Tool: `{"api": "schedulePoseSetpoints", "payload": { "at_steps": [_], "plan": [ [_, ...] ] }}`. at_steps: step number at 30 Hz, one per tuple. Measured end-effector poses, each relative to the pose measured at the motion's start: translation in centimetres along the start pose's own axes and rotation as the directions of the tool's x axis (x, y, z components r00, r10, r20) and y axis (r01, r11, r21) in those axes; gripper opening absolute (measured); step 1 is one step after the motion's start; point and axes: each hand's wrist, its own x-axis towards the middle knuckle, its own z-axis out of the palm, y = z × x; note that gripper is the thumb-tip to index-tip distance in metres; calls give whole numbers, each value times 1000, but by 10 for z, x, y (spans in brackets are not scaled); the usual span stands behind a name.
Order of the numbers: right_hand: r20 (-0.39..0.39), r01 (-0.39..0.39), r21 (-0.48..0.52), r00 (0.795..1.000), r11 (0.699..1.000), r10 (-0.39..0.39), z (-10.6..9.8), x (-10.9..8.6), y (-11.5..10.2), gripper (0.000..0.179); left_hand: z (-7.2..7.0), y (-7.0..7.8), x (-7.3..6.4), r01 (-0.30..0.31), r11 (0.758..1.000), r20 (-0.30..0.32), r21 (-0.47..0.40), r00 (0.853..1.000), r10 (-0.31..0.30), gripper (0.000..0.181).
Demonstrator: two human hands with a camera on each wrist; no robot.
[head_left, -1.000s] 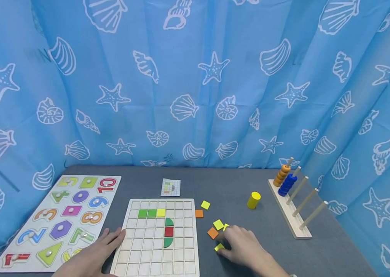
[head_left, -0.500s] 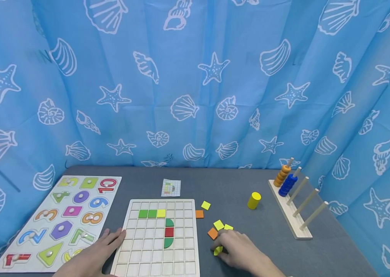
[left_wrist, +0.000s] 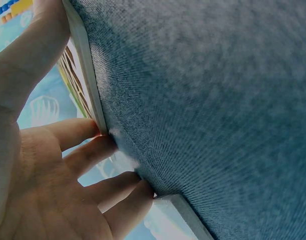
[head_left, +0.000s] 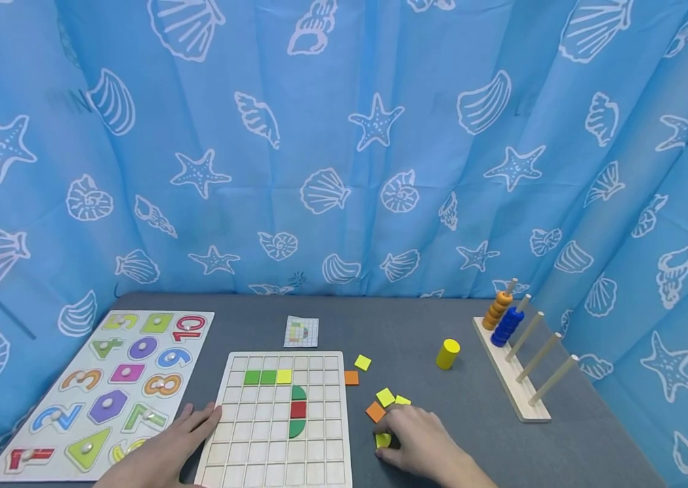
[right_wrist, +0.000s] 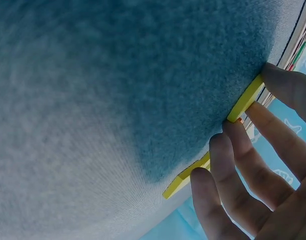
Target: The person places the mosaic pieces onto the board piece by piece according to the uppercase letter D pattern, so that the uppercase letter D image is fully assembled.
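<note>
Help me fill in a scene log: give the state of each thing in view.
Left hand, fingers extended, at grid board's edge
Right hand, pinching yellow tile
Yellow tile, held, tilted
Grid board, partly filled
Loose yellow tiles, lying flat
Orange tiles, loose, lying flat
Card, printed side up
Number board, visible pieces in place
Cylinder, upright
Bead rack, two pegs beaded, three bare
Curtain, hanging

In front of you and round to both sides hangs a lightly creased blue curtain with a white starfish-and-seashell print, its folds dropping behind your dark grey, fabric-textured counter.
</note>
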Motion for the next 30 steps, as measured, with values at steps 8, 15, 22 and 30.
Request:
{"api": "schedulePoseSetpoints", "payload": {
  "at_steps": [8, 15, 22, 30],
  "plan": [
    [29, -2, 27, 1000, 1000, 1, 1, 1, -3, 20, 0, -1, 0, -13, 1000, -6, 12, 1000, 13, 108],
    [56, 1, 77, 998, 997, -5, -1, 2, -10, 21, 1, -3, -1, -24, 999, -10, 26, 1000, 24, 108],
    [5, 88, 94, 996, 992, -89, 0, 3, -18, 19, 0, -1, 0, -8, 1000, -6, 19, 1000, 8, 108],
    [-57, 155, 70, 987, 985, -151, 3, 7, -36, 18, 1, 0, -1, -33, 998, -28, 59, 999, 35, 109]
  ]
}}
